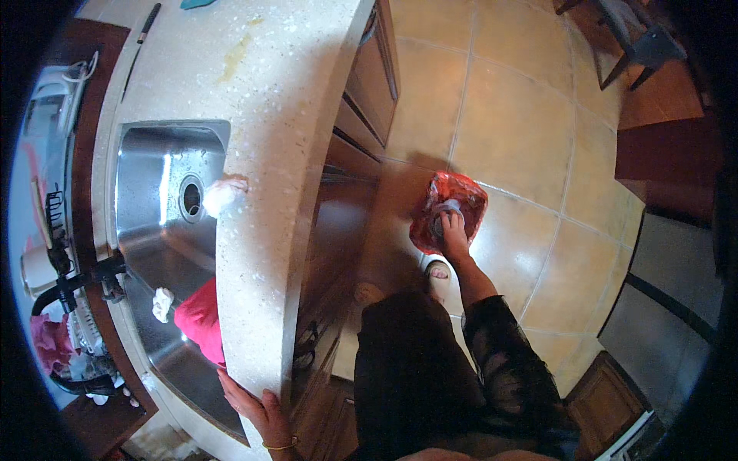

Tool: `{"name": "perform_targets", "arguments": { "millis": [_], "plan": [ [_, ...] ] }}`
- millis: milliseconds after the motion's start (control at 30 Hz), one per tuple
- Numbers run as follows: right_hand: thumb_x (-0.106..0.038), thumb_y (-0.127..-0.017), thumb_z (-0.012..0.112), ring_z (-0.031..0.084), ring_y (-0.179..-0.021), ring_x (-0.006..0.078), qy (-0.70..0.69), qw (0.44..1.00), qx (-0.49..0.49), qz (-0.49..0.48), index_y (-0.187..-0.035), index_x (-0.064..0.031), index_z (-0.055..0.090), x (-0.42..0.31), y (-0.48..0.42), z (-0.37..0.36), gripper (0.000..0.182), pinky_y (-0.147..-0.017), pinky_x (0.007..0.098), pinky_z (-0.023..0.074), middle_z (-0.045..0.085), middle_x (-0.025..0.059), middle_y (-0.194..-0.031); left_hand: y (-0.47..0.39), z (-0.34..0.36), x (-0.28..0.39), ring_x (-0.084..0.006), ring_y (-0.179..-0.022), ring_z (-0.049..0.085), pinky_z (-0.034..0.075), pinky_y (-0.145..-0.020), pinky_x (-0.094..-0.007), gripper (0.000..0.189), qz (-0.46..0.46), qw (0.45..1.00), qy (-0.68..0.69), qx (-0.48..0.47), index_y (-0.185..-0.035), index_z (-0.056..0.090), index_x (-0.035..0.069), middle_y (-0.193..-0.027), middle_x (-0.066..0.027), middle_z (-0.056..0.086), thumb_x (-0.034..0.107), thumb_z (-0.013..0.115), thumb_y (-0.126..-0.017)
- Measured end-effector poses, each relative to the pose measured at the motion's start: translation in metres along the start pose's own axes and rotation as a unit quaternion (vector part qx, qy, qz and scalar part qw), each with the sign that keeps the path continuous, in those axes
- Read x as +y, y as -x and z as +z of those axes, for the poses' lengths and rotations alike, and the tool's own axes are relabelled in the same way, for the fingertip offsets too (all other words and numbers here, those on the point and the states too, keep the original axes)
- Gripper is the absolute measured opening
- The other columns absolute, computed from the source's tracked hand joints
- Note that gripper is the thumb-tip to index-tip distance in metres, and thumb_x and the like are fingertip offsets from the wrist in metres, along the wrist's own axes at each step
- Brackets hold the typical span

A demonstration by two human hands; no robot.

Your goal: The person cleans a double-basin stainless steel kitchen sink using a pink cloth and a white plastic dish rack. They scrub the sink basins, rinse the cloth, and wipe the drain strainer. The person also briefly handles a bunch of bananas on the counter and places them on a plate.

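My right hand point(454, 230) reaches down into a red bin point(477, 199) on the tiled floor. Its fingers are on a round container point(439, 226) with a pale rim; the hand hides part of it. On the counter point(259, 276), my left hand point(247, 399) lies by the sink's edge, thumb apart and nothing held. Just beyond its fingertips a red-pink cloth point(202, 320) hangs over the edge into the steel sink point(167, 138). A crumpled white piece point(163, 304) lies in the basin, and a white wad point(223, 196) rests on the rim near the drain.
A black faucet point(106, 275) stands behind the sink. A long thin tool with a dark handle point(150, 23) lies at the counter's far end. Wooden cabinets point(369, 75) line the counter front. A dark chair point(651, 52) is at far right. My foot point(439, 271) is beside the bin.
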State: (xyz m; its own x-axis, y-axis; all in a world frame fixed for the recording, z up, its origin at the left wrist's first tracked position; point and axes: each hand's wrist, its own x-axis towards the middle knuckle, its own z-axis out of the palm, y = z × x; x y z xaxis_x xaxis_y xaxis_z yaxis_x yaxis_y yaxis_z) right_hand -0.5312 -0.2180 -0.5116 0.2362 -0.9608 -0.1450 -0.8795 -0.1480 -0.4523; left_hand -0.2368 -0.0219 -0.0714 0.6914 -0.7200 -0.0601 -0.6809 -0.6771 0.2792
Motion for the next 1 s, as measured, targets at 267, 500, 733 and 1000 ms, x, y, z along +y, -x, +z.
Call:
{"name": "perform_targets", "arguments": {
  "millis": [267, 500, 733, 1000],
  "plan": [
    [0.0, -0.062, 0.065, 0.035, -0.114, 0.0407, -0.257, 0.959, 0.116, -0.003, -0.119, -0.0019, 0.039, -0.048, 0.012, -0.104, 0.062, -0.099, 0.0451, 0.0287, 0.038, 0.0223, -0.121, 0.007, -0.004, -0.015, -0.0388, -0.126, 0.023, 0.009, -0.104, -0.0481, 0.087, 0.0, 1.0, -0.029, -0.008, -0.138, 0.016, -0.002, -0.139, -0.0254, 0.022, 0.056, 0.043, -0.079],
    [-0.016, -0.063, 0.07, 0.044, -0.102, 0.0421, -0.089, 0.988, 0.116, 0.054, -0.122, -0.0018, 0.039, -0.009, 0.001, -0.039, 0.069, -0.089, 0.0447, 0.0367, 0.043, 0.0236, -0.112, 0.006, -0.003, -0.016, -0.0383, -0.129, 0.019, 0.006, -0.105, -0.0505, 0.09, -0.01, 0.999, -0.036, -0.02, -0.138, 0.015, -0.002, -0.139, -0.0256, 0.022, 0.059, 0.043, -0.078],
    [-0.024, -0.08, 0.06, 0.051, -0.097, 0.0217, -0.693, 0.664, 0.08, 0.269, -0.119, -0.0057, 0.046, -0.023, 0.004, -0.099, 0.046, -0.087, 0.0326, 0.0399, 0.054, 0.0057, -0.11, 0.001, -0.01, -0.013, -0.0391, -0.13, 0.018, 0.008, -0.102, -0.0563, 0.095, 0.0, 0.998, -0.049, -0.029, -0.139, 0.012, 0.0, -0.14, -0.0224, 0.021, 0.061, 0.048, -0.075],
    [-0.038, -0.085, 0.039, 0.051, -0.105, 0.0231, -0.879, 0.421, -0.071, 0.21, -0.112, -0.0075, 0.053, -0.162, 0.049, -0.312, 0.043, -0.093, 0.0403, 0.0399, 0.056, 0.0067, -0.115, 0.013, -0.017, -0.03, -0.0374, -0.132, 0.012, 0.004, -0.101, -0.06, 0.089, -0.013, 0.998, 0.0, -0.068, -0.14, 0.011, 0.006, -0.143, -0.0187, 0.018, 0.054, 0.051, -0.077]
  ]
}}
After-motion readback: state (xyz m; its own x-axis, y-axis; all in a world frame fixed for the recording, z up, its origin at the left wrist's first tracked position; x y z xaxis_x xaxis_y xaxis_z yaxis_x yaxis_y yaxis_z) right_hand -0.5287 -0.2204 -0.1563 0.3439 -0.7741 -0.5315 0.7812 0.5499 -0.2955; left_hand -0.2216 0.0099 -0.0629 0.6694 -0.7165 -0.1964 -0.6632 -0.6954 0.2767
